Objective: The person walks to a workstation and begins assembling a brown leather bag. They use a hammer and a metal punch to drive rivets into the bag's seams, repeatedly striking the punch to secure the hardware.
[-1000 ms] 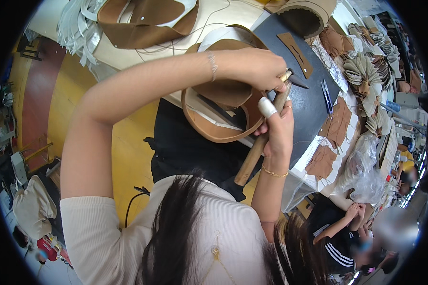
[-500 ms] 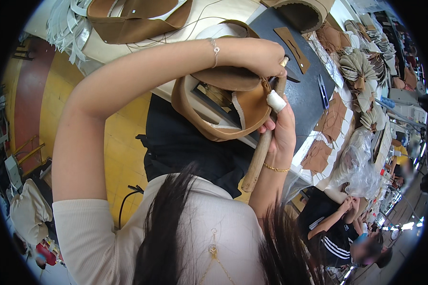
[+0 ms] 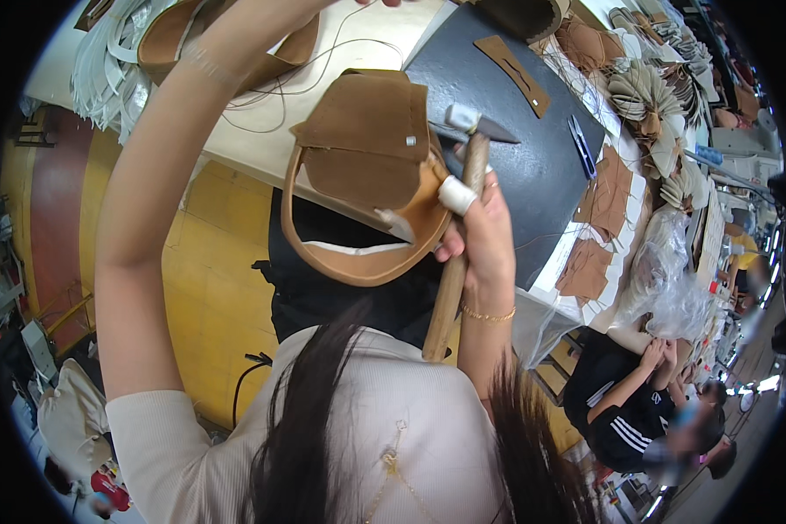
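Your right hand [image 3: 485, 231] is closed round the hammer [image 3: 452, 262] handle & pinches the bag [image 3: 371, 188] rim, so the tan leather piece hangs lifted off the counter [image 3: 515, 175] w/ flap facing you. Left hand's past the top edge — fingers can't be told. Vs 0.5 s ago: the bag's higher, the flap hangs open, and the left arm's raised further.

Illumination is bright, even and diffuse, with soft shadows only. The pale tabletop [image 3: 262, 148] is near overexposure. Fisheye distortion bends straight edges toward the rim, and a black vignette encloses the circular field. Motion blur softens the raised left forearm [image 3: 175, 113]. The far right background is unsharp.
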Motion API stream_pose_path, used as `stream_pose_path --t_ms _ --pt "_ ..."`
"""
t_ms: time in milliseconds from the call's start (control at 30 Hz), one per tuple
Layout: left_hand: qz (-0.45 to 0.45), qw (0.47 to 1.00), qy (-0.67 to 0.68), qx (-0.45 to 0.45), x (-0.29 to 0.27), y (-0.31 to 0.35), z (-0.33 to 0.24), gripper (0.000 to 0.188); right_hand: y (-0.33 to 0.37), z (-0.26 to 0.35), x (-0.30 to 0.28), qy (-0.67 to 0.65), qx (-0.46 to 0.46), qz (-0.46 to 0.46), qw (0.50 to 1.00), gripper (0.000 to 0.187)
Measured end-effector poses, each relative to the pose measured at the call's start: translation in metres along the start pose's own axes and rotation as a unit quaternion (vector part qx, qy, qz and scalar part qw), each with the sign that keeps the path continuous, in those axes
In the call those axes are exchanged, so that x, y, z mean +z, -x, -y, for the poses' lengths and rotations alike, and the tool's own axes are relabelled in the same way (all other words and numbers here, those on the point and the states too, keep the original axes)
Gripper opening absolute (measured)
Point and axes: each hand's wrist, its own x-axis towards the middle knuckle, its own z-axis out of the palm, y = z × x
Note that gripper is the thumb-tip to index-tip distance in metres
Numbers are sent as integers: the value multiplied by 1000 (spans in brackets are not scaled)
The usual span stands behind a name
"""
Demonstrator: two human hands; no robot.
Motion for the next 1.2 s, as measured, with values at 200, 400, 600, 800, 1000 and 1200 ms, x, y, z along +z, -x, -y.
stream_pose_path --t_ms 200,400,600,800,1000,1200 --pt "212 943 170 -192 13 104 -28 31 -8 20 -9 -38 -21 75 996 51" --pt "104 954 195 -202 39 140 -4 33 -5 23 -2 -54 8 102 993 50" --pt "72 983 61 -156 34 144 9 33 -5 20 4 -14 0 107 994 46" --pt "2 931 238 -277 33 147 29 30 9 9 20 -12 -16 155 988 46" --pt "-64 868 410 -273 40 174 59 20 -9 -19 41 279 -116 89 949 68" --pt "-155 893 358 -223 66 205 68 15 -19 -40 54 418 -225 112 873 72"
